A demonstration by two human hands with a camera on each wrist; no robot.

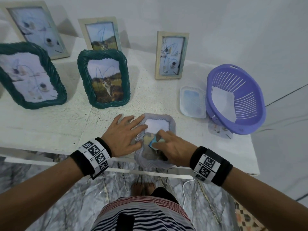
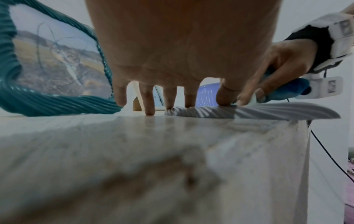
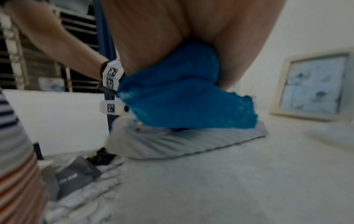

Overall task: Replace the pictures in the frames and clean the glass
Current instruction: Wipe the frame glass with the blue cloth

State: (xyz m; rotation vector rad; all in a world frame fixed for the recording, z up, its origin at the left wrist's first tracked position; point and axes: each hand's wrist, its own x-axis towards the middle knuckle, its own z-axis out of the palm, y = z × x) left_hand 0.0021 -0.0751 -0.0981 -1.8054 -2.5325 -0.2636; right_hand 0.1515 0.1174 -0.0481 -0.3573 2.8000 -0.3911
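Head view: my left hand [image 1: 124, 134], fingers spread flat, steadies the grey ribbed picture frame [image 1: 172, 121] lying flat; my right hand [image 1: 171, 145] grips a blue fluffy cloth [image 1: 153, 142] against its glass.

Fuzzy blue cloth [image 3: 184, 97] on glossy glass of ribbed grey frame [image 1: 171, 124]; matt rough white table [image 1: 66, 124]; slotted plastic basket [image 1: 250, 90].

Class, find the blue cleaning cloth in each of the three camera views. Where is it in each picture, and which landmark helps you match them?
Head: blue cloth low centre, under the right hand.
Left wrist: right of centre, a dark blue wad in the right hand.
Right wrist: centre, filling the middle below the palm.
Shared landmark: the grey ribbed frame lying flat beneath it.
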